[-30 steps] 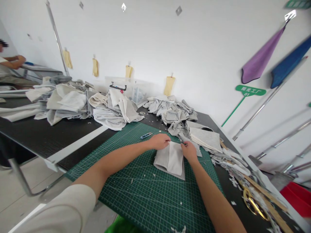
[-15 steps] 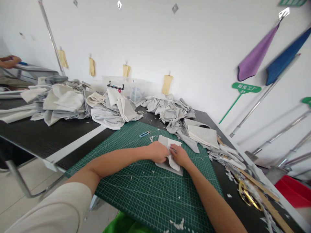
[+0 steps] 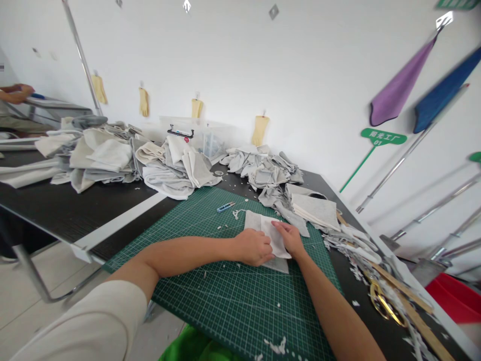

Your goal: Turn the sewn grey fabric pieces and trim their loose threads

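Grey folded cloth piece (image 3: 263,225) on cutting mat (image 3: 233,301) (near its far edge) | left hand (image 3: 253,246) curled, pinning near edge | right hand (image 3: 291,238) flat, fingers (image 3: 280,226) spread on top

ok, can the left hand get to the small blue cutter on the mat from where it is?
Probably yes. The left hand rests on the folded grey cloth; the blue cutter lies just beyond it on bare green mat, with only small scraps between.
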A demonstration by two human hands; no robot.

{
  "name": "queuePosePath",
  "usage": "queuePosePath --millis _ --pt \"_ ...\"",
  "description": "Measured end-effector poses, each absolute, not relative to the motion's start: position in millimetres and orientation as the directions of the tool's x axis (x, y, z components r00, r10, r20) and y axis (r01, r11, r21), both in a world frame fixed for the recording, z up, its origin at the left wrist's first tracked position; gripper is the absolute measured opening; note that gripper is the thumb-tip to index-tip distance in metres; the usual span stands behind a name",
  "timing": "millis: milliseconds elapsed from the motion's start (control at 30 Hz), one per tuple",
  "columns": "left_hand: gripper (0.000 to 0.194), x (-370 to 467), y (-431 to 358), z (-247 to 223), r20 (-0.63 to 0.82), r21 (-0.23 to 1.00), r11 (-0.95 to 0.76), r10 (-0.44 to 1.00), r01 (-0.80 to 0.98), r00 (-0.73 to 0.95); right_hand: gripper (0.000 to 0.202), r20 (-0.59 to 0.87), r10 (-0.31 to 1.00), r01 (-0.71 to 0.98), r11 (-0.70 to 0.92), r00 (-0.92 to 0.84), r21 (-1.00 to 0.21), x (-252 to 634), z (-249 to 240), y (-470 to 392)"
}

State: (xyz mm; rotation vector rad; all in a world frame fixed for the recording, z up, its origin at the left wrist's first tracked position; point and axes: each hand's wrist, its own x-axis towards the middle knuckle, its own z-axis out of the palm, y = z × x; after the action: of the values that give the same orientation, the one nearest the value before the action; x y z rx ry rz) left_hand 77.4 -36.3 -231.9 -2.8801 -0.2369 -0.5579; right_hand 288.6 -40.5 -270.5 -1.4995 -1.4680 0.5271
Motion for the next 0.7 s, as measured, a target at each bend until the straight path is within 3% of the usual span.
queuePosePath --millis 233,533,633,700 --pt "0.032 78 -43 -239 0.307 -0.122 -0.989 0.046 0.088 0.951 0.050 0.317 0.939 0.613 0.173 0.133 -0.771 288 -269 -42" --pt "0.043 80 -43 -242 0.297 -0.063 -0.997 0.014 0.035 0.955 0.044 0.306 0.944 0.823 0.271 -0.125 -0.499 271 -265 -33" --pt "0.044 80 -45 -242 0.305 -0.035 -0.996 0.066 0.080 0.950 0.043 0.249 0.945 0.843 0.306 -0.212 -0.443 264 -269 -36" --pt "0.046 80 -41 -239 0.329 0.005 -0.982 0.181 0.189 0.927 0.044 0.223 0.942 0.853 0.323 -0.250 -0.409 263 -270 -39"
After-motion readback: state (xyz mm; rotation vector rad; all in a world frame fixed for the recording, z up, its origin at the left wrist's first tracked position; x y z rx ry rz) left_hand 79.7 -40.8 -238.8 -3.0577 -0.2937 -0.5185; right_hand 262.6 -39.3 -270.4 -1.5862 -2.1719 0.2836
